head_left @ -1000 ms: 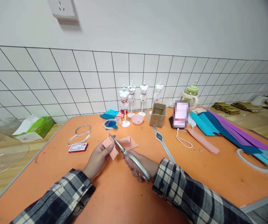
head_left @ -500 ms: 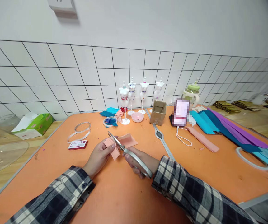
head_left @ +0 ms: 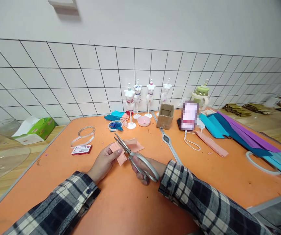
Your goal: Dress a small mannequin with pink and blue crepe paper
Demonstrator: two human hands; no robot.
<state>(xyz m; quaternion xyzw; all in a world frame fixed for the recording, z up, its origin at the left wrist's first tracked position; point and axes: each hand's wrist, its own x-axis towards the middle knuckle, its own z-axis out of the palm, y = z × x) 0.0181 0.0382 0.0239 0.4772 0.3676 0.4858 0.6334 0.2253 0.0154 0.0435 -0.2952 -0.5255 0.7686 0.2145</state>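
Forearms [head_left: 57, 202] in black, grey and cream plaid sleeves [head_left: 196, 197] come in from the lower corners and slant inward over the orange tabletop [head_left: 122, 209], so that the two hands meet just left of its middle. The left hand [head_left: 104, 160] reaches forward and to the right, its wrist in line with the forearm. Its thumb lies flat on top of a small peach piece of thin, cloth-like material [head_left: 122, 160], pinching it against fingers mostly hidden beneath. The piece is thus held at the left fingertips, in front of the right hand's tool. Another fold of peach material [head_left: 138, 147] lies just beyond; whether the two are joined cannot be told.

The right hand [head_left: 141, 168] points forward and to the left, its fingers curled around the handles of silver-grey metal scissors [head_left: 127, 151], thumb along the upper handle. The blades slant up and left across the peach piece, their tips slightly parted; whether material sits between them cannot be made out.

Beyond the hands stands a shallow pink bowl [head_left: 144, 124], beside white mannequin torsos on stands [head_left: 130, 95]. A white-and-red flat box [head_left: 81, 149] lies left of the left hand.
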